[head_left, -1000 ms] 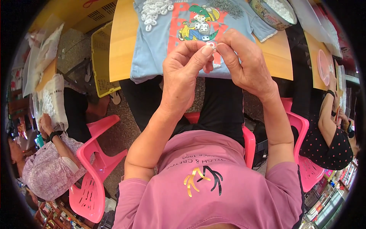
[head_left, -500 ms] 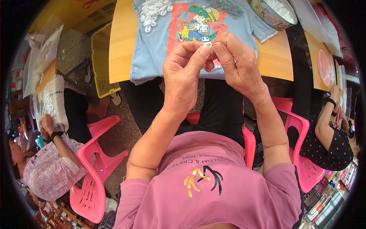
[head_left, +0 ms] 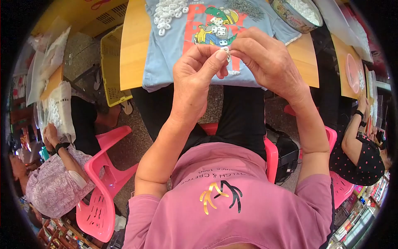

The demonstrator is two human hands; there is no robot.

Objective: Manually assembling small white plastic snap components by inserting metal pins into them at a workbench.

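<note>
— Left hand [head_left: 195, 79], what state?
— Raised above the near edge of the counter [head_left: 132, 50], fingers curled, thumb tip pressed against a small silvery metal piece [head_left: 227, 55].
— And the right hand [head_left: 265, 62]?
— Closed too, fingertips pinching the same small piece from the other side. Both hands meeting at it, touching each other there.
— Where exactly, that piece?
— Between the two thumbs, held in the air over the near part of a light blue shirt [head_left: 174, 54]. Too small to tell its exact shape.
— The shirt?
— Spread flat on the counter, hem hanging over the near edge, a red and green cartoon print [head_left: 211, 29] on the chest.
— Anything lying on it?
— A heap of white buttons [head_left: 168, 12] toward the far left of the shirt, a scatter of small grey metal bits [head_left: 244, 6] toward the far right, a few white pieces on the print itself.
— Beyond the shirt?
— A round tin [head_left: 296, 14] at the far right corner, filled with white pieces.
— Off the counter?
— A yellow plastic basket [head_left: 110, 66] just beside the left edge, down on the floor. Pink plastic chairs [head_left: 103, 178] below. Another person in a floral top [head_left: 52, 186] at the left, one more in a dotted dark top [head_left: 365, 162] at the right, each well apart from the hands.
</note>
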